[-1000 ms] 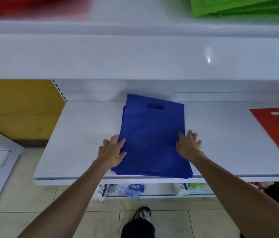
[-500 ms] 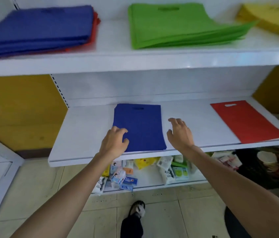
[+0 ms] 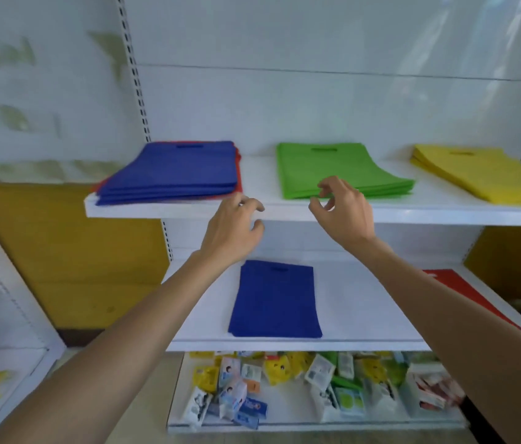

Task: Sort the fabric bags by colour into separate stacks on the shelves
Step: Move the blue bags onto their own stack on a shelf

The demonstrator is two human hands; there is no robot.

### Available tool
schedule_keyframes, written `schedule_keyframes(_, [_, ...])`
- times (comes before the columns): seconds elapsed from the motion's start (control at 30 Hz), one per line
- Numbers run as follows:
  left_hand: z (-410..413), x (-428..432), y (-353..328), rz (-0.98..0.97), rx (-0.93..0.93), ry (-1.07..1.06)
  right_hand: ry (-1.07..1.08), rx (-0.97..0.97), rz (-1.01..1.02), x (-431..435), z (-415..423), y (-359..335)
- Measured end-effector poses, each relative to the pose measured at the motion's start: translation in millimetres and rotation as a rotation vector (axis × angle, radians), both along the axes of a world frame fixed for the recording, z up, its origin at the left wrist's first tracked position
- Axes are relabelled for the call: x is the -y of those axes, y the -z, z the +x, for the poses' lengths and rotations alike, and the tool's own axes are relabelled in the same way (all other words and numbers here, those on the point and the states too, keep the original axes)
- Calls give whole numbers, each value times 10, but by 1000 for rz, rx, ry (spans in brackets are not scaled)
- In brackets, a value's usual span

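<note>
Blue bags lying over red ones make a mixed stack (image 3: 182, 169) on the upper shelf (image 3: 284, 213), just left of our left hand (image 3: 232, 233). We judge the step a reach for it; next, the blue must be lifted off. Both hands hold nothing, fingers (image 3: 249, 203) loosely curled. Our right hand (image 3: 344, 216) hovers before the green stack (image 3: 332, 168), and the sorted blue stack (image 3: 275, 302) lies below both.

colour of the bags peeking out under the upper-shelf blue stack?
Red bags edge out beneath the blue stack; head view.

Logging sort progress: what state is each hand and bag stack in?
left hand: empty, fingers loosely curled
right hand: empty, fingers loosely curled
upper blue stack: mixed, red bags underneath
green stack: flat, one colour
yellow stack: flat, one colour
lower blue stack: flat, untouched
red bag: flat, partly hidden
</note>
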State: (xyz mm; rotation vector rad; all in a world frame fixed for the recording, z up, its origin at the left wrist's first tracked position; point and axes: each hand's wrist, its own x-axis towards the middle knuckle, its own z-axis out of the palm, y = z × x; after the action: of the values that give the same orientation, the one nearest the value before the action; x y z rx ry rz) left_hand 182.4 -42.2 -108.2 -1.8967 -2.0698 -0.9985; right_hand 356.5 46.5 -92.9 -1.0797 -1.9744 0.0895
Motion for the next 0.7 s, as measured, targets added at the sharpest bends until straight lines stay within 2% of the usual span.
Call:
schedule_keyframes(0.2, [-904, -53, -265, 60, -25, -99, -57, 28, 13, -367, -846, -343])
schedule_keyframes(0.47, [-2288, -419, -478, 51, 16, -266, -63, 71, -29, -1082, -1939, -414])
schedule_keyframes(0.53, [-2569, -536, -465, -29, 47, -298, -59, 84, -99, -1253, -2176, -390])
schedule_keyframes(0.63, [-2867, -693, -365, -155, 122, -339, -31, 33, -313, -1458, -2480, -318])
schedule_keyframes(0.7, [-2969, -769, -298, -142, 243, -396, 25, 59, -431, -1552, -2603, -216])
